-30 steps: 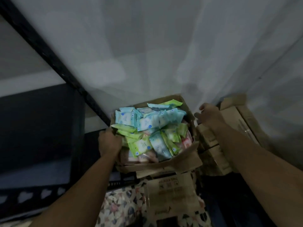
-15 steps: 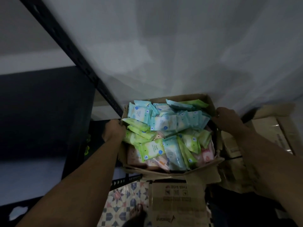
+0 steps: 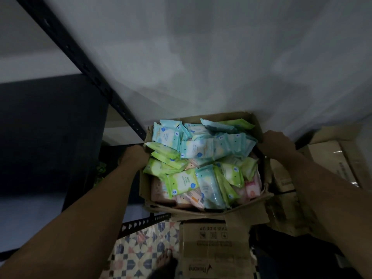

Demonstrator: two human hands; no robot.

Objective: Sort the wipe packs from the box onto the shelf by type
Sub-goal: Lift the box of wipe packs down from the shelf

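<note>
1. The cardboard box (image 3: 203, 208) sits between the person's two arms, its flaps folded out and creased; the brown board looks soft and worn at the near edge.
2. It is heaped with wipe packs (image 3: 201, 158), flat soft plastic pouches with crimped ends, lying every which way and slanting over one another.
3. Pale blue packs (image 3: 167, 135) crowd the far half, lime green packs (image 3: 181, 181) spread across the left and middle, and pink packs (image 3: 252, 188) show low along the near and right sides, mostly buried.
4. The left hand (image 3: 133, 156) is at the box's left wall, fingers wrapped over the top edge as far as I can see; the fingertips are hidden behind the cardboard.
5. The right hand (image 3: 275, 140) clasps the far right corner of the box, fingers curled over the rim.
6. The shelf (image 3: 201, 57) is a broad, pale, smooth surface beyond the box, edged on the left by a dark perforated metal upright (image 3: 96, 77).
7. A second carton (image 3: 215, 248) stands just below the box, printed "THIS SIDE UP" upside down to me.
8. More brown cartons (image 3: 334, 158) are stacked at the right, touching or nearly touching the box.
9. A patterned tile floor (image 3: 141, 248) of star shapes shows underneath, with a bare foot (image 3: 165, 260) on it.
</note>
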